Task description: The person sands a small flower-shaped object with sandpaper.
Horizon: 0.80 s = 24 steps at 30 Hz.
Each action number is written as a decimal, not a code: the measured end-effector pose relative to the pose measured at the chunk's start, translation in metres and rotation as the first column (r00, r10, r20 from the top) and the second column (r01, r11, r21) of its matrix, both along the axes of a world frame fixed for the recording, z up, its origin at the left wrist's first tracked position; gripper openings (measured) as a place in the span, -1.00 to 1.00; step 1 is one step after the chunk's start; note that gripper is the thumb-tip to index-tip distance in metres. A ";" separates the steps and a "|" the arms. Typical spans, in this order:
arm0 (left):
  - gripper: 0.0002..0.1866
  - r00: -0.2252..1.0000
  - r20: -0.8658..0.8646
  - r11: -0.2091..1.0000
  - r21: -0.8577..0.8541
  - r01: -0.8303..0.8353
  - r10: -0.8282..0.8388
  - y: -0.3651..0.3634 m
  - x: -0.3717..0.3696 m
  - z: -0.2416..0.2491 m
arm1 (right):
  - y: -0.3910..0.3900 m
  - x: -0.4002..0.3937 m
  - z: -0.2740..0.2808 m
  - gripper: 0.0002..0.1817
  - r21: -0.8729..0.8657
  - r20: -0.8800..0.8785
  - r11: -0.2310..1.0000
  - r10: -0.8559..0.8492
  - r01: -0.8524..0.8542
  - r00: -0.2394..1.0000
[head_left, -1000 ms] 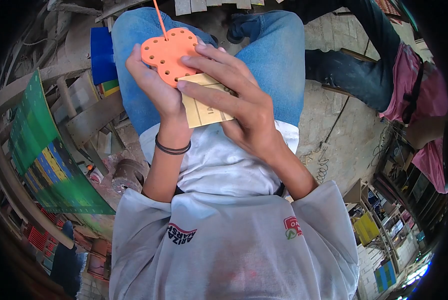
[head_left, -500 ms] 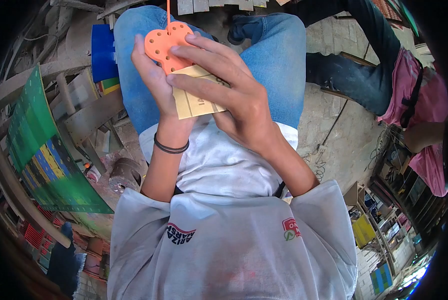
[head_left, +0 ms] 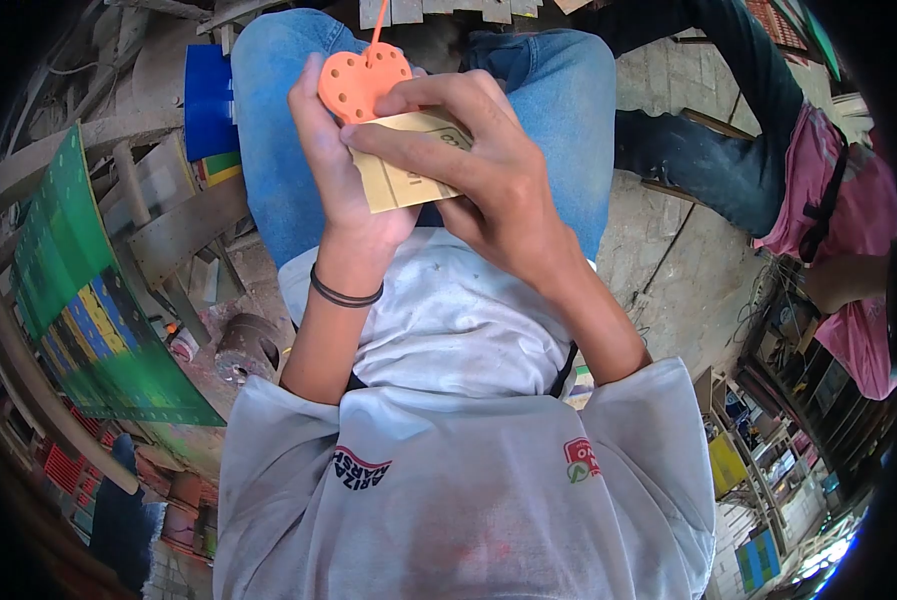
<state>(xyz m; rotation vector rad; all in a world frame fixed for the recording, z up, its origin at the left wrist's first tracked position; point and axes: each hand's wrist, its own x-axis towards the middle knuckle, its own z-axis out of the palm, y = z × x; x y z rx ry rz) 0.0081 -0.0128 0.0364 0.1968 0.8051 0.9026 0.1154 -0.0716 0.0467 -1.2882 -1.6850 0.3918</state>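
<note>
So the knees [head_left: 558, 110] in blue jeans fill the top, and everything else sits around them. A green board [head_left: 88, 310] leans well off to one side, with a blue block [head_left: 206, 100] just beside the knee. Above the lap, the left hand [head_left: 343, 190] grips the orange disc [head_left: 360, 82], which is full of holes. The right hand [head_left: 488, 190] pinches a sandpaper sheet [head_left: 408, 165] against the disc's lower edge. An orange string [head_left: 378, 22] runs up from the disc.

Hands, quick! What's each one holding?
Left hand: closed around the orange holed piece.
Right hand: closed, pressing the tan sandpaper sheet against that piece.
</note>
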 end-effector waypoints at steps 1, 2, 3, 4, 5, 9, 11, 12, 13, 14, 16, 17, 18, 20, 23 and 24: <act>-0.44 1.000 0.014 1.000 -0.027 -0.003 0.004 0.000 0.000 0.000 | -0.001 0.001 0.001 -0.43 -0.032 -0.008 0.999 -0.007 0.007 1.000; -0.44 1.000 0.014 1.000 -0.027 -0.004 0.004 -0.001 -0.001 -0.001 | -0.002 0.002 0.001 -0.43 -0.032 -0.008 0.999 -0.006 0.006 1.000; -0.45 0.999 0.042 0.999 -0.021 0.028 -0.027 -0.001 -0.002 -0.002 | -0.002 0.003 0.003 -0.41 -0.043 -0.004 0.999 0.005 -0.005 1.000; -0.46 0.996 0.070 0.998 -0.015 0.061 -0.060 -0.001 -0.003 -0.003 | -0.003 0.005 0.004 -0.39 -0.055 0.001 0.998 0.015 -0.015 1.000; -0.46 0.996 0.071 0.998 -0.016 0.063 -0.061 -0.002 -0.004 -0.005 | -0.003 0.006 0.005 -0.39 -0.057 0.002 0.998 0.014 -0.014 1.000; -0.47 0.972 0.210 0.990 -0.076 0.120 -0.102 -0.002 -0.003 -0.004 | 0.003 0.016 0.009 -0.34 -0.044 0.068 0.998 0.038 -0.035 0.997; -0.47 0.980 0.155 0.988 -0.075 0.138 -0.125 -0.002 -0.003 -0.001 | 0.007 0.019 0.009 -0.32 -0.044 0.103 0.997 0.074 -0.070 0.992; -0.46 0.952 0.255 0.975 -0.100 0.199 -0.169 -0.003 -0.005 -0.002 | 0.008 0.019 0.008 -0.31 -0.034 0.132 0.997 0.080 -0.076 0.988; -0.46 0.912 0.355 0.958 -0.117 0.263 -0.207 -0.003 -0.007 -0.003 | 0.009 0.020 0.007 -0.29 -0.025 0.161 0.996 0.083 -0.080 0.983; -0.46 0.912 0.355 0.958 -0.116 0.263 -0.208 -0.003 -0.009 -0.006 | 0.011 0.022 0.007 -0.29 -0.024 0.162 0.997 0.082 -0.080 0.983; -0.51 0.815 0.530 0.939 -0.095 0.331 -0.233 -0.002 -0.013 -0.012 | 0.015 0.025 0.005 -0.30 0.028 0.208 0.993 0.104 -0.112 0.973; -0.51 0.814 0.532 0.938 -0.096 0.333 -0.234 -0.002 -0.014 -0.013 | 0.016 0.025 0.005 -0.30 0.026 0.209 0.994 0.102 -0.110 0.973; -0.51 0.836 0.486 0.936 -0.095 0.340 -0.254 -0.001 -0.014 -0.015 | 0.017 0.026 0.005 -0.31 0.031 0.220 0.994 0.097 -0.106 0.971; -0.50 0.856 0.439 0.934 -0.093 0.346 -0.273 -0.002 -0.013 -0.014 | 0.019 0.026 0.003 -0.32 0.036 0.233 0.994 0.092 -0.103 0.968; -0.48 0.923 0.299 0.945 -0.141 0.295 -0.243 -0.008 -0.006 -0.002 | 0.022 0.026 -0.003 -0.34 0.082 0.226 0.996 0.026 -0.046 0.974; -0.48 0.947 0.202 0.948 -0.145 0.283 -0.251 -0.008 -0.004 0.003 | 0.022 0.026 -0.004 -0.36 0.078 0.227 0.997 0.005 -0.023 0.974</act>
